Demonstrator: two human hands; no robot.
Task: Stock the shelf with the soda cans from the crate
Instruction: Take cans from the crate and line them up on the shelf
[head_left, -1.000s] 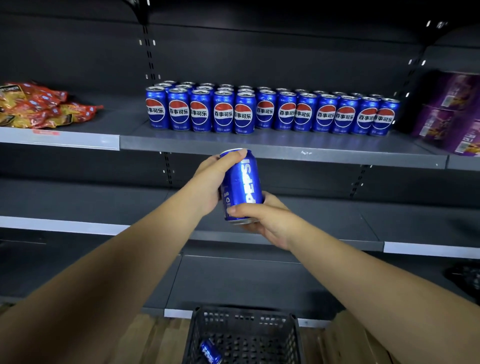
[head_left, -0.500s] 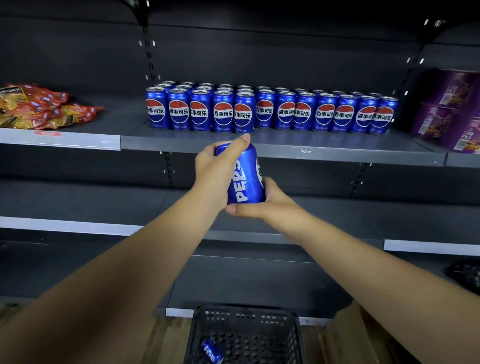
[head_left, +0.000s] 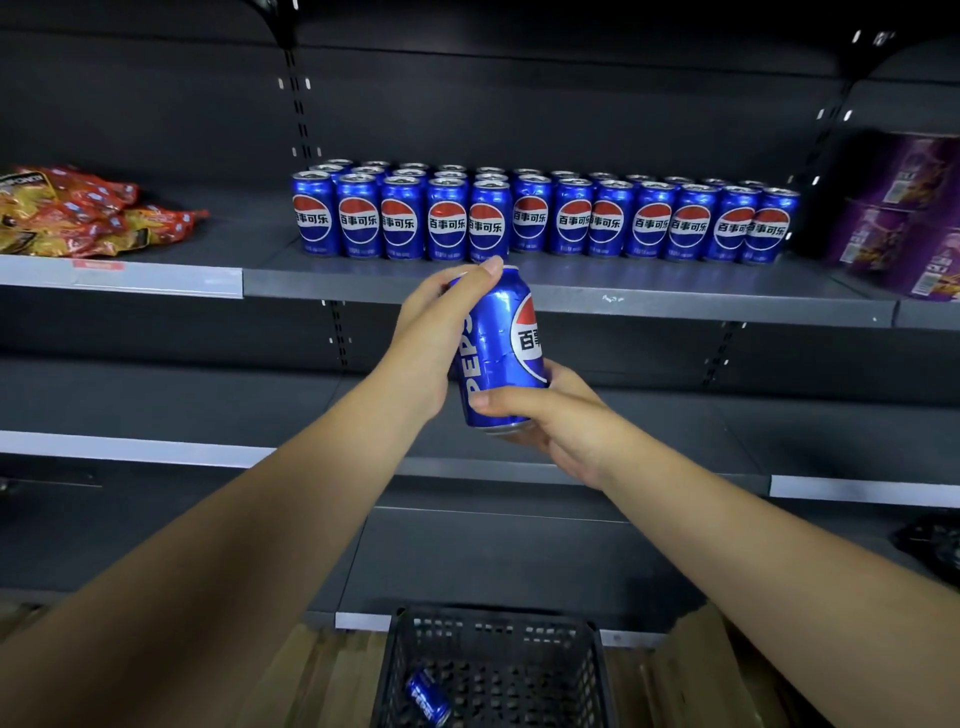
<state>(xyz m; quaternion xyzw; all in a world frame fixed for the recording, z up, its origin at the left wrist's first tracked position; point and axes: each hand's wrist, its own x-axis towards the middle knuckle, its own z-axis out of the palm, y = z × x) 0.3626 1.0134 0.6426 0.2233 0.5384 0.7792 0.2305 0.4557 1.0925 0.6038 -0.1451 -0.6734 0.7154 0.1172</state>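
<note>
Head cam: we've got one Pepsi can (head_left: 498, 358) up in both hands, just below the front edge of the shelf (head_left: 649, 306), about mid-span. Our left hand (head_left: 421, 338) wraps the can's upper left side, with one fingertip up at the top rim. Our right hand (head_left: 561, 426) cups the bottom, thumb across the front. So both grips are clamped on that can, which leans a bit, round logo turned off to the right.

On the shelf the stocked cans (head_left: 519, 218) stand upright in rows several deep, set back from the front edge. Snack bags (head_left: 78, 213) sit past the left end and purple boxes (head_left: 904, 208) at the right end.

At the bottom, the black crate (head_left: 493, 634) has one loose can (head_left: 428, 696) lying on its side near its left wall.
</note>
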